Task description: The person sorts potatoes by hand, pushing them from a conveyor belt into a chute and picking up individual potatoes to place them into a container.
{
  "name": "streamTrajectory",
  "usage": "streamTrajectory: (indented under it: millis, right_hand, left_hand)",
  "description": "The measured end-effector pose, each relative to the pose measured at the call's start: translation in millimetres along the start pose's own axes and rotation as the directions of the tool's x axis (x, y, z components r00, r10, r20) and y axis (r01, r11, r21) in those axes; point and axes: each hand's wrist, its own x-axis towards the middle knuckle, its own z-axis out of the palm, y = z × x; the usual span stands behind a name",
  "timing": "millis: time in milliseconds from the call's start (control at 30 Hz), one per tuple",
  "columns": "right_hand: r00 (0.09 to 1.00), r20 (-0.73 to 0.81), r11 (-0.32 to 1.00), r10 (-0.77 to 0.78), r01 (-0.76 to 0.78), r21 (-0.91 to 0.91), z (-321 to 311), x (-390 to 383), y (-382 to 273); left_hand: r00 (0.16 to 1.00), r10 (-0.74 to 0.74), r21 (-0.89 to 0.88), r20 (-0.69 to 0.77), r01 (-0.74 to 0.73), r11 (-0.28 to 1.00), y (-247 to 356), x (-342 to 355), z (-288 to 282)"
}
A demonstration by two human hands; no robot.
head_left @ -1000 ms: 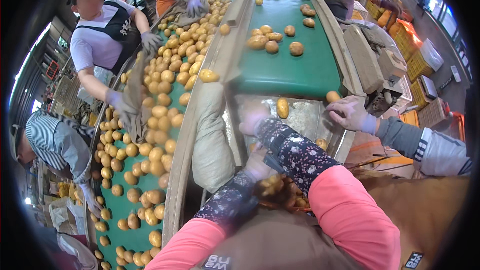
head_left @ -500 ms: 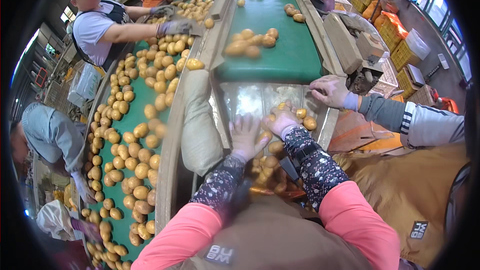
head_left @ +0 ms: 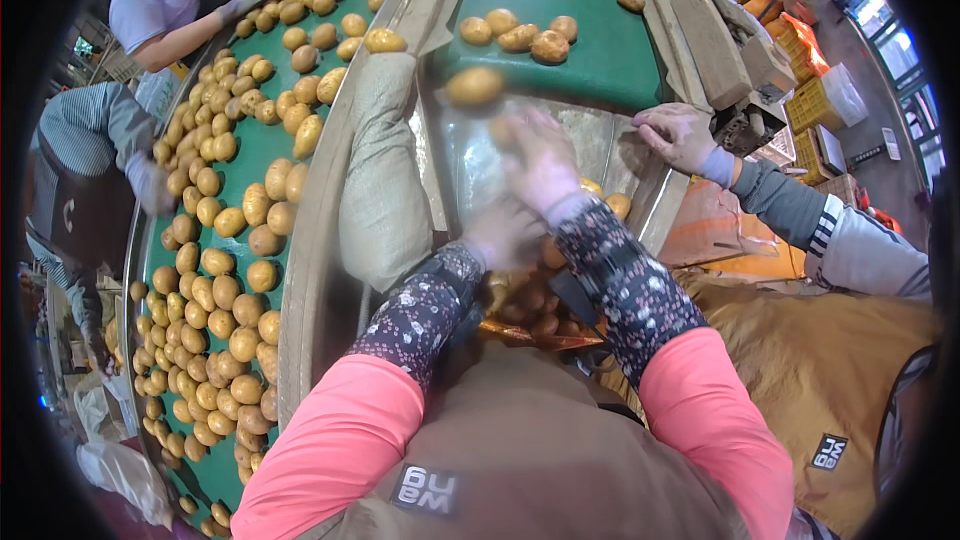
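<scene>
My right hand (head_left: pixel 540 162) is stretched out over the shiny metal chute (head_left: pixel 600 145), fingers apart and blurred, with a blurred potato (head_left: pixel 503 130) at its fingertips. Just beyond it, another potato (head_left: pixel 475 87) is at the lip of the green belt (head_left: pixel 600 50). My left hand (head_left: pixel 503 233) is lower and closer to me, right above a heap of potatoes (head_left: pixel 530 305) in an orange sack at my waist. It is too blurred to show whether it grips one. Three potatoes (head_left: pixel 515 35) lie further up the belt.
A co-worker's hand (head_left: pixel 680 135) rests on the chute's right rim. A stuffed sack (head_left: pixel 385 180) pads the divider on the left. Beyond it a second green belt (head_left: pixel 240 240) carries several potatoes, with people (head_left: pixel 170 0) sorting along it. Crates (head_left: pixel 810 90) stand at right.
Both hands lay flat on the chute half a second ago. Since then my left hand has dropped back toward the sack and my right hand has reached further up. New potatoes have travelled down the belt.
</scene>
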Motion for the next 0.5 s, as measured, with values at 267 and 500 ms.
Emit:
streamTrajectory:
  millis: [267,500]
  right_hand:
    - [0.741,0.664,0.973,0.1,0.067,-0.222,61,32,-85]
    - [0.776,0.553,0.953,0.303,-0.258,-0.161,57,8,-8]
  left_hand:
    - [0.936,-0.348,0.023,0.048,0.348,0.937,-78,-58,191]
    - [0.771,-0.249,-0.016,0.586,0.319,0.948,-22,15,63]
